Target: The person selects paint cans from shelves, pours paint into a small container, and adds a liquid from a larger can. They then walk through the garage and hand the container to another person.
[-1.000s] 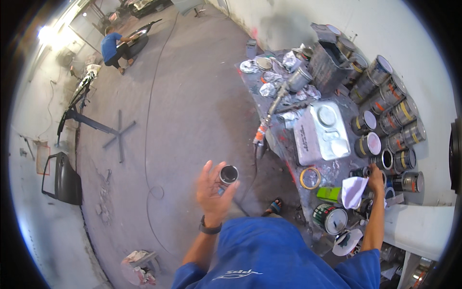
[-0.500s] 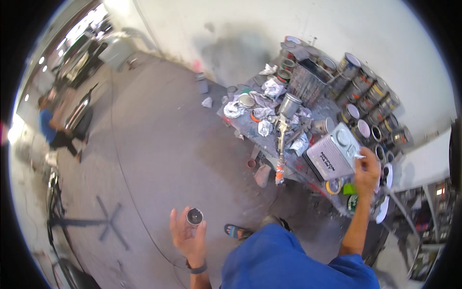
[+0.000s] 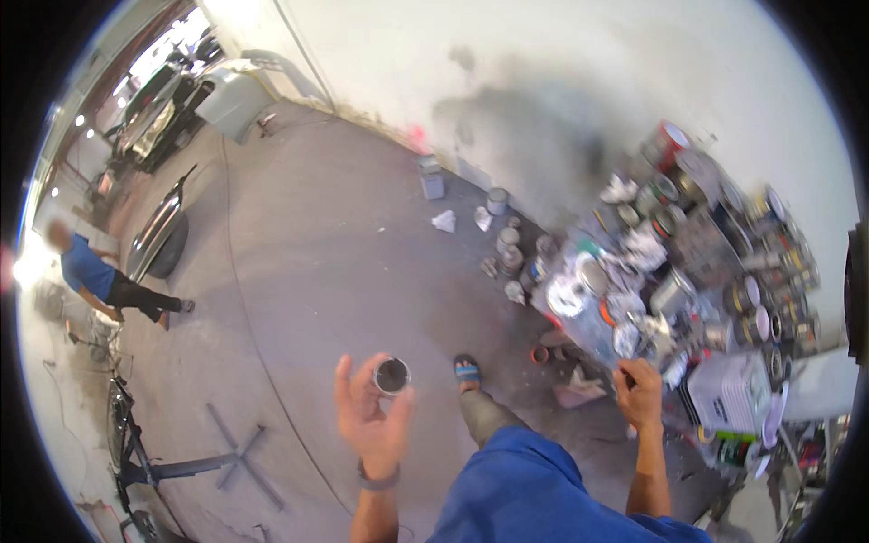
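My left hand [image 3: 373, 425] holds up a small round cup [image 3: 392, 376] with a pale rim and dark inside, gripped between thumb and fingers over the floor. My right hand [image 3: 641, 398] is closed, its fingers bent together in front of the workbench; whatever it may hold is too small or hidden to make out. Just beyond it lies the cluttered bench, with crumpled rags [image 3: 626, 340] and a spray gun's metal cup [image 3: 673, 295]. A ribbed rectangular paint tin [image 3: 727, 391] stands to the right of that hand.
Many paint cans [image 3: 744, 294] are stacked along the wall at the right. A hose [image 3: 262, 362] runs across the floor. At left are a dark metal stand [image 3: 195, 466], a car panel [image 3: 161, 226] and another person [image 3: 100, 276]. Small cans [image 3: 509, 249] stand by the bench's far corner.
The view has swung left and the bench now sits further right. My right hand has come down and inward; the white bit at its fingertips no longer shows. The other person has straightened up.
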A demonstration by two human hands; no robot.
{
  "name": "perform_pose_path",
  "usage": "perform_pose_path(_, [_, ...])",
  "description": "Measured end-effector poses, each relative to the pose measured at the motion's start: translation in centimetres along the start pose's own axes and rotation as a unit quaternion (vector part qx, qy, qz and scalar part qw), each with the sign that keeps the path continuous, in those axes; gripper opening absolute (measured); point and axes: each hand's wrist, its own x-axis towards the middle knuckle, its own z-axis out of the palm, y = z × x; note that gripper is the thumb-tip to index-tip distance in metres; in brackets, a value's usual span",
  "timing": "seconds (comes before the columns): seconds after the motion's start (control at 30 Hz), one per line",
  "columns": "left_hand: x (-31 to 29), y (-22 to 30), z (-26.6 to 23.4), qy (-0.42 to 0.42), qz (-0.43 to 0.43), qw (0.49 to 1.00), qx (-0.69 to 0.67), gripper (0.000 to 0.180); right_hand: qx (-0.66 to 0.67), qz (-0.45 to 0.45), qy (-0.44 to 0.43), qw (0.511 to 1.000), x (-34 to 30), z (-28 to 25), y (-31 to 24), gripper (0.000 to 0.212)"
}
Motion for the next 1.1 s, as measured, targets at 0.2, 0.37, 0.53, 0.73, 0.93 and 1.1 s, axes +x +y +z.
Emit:
perform_pose_path(0.2, [19.1, -1.7, -3.2, 0.044, 0.075, 0.996, -0.013, 0.085, 0.175, -0.1, -0.038, 0.979, 22.6, 13.7, -17.5, 0.018])
perform_pose_path(0.37, [35.0, -6.7, -7.8, 0.094, 0.076, 0.992, 0.024, 0.085, 0.221, -0.204, -0.147, 0.942, 37.1, 28.5, -28.2, 0.019])
perform_pose_path(0.53, [52.1, -13.5, -15.8, 0.086, 0.149, 0.983, 0.066, 0.084, 0.102, -0.177, -0.218, 0.954, 45.8, 50.4, -22.1, 0.021])
perform_pose_path(0.73, [72.4, -15.4, -23.7, 0.098, 0.134, 0.984, 0.061, 0.087, -0.171, 0.145, -0.35, 0.909, 41.0, 57.8, -11.3, 0.032])
perform_pose_path(0.93, [90.1, -21.1, -31.2, 0.142, 0.148, 0.975, 0.086, 0.08, -0.295, 0.161, -0.498, 0.799, 48.9, 66.1, -15.1, 0.034])
perform_pose_path(1.1, [104.2, -27.0, -37.9, 0.199, 0.159, 0.959, 0.125, 0.079, -0.286, 0.039, -0.484, 0.826, 71.2, 83.5, -20.4, 0.036])
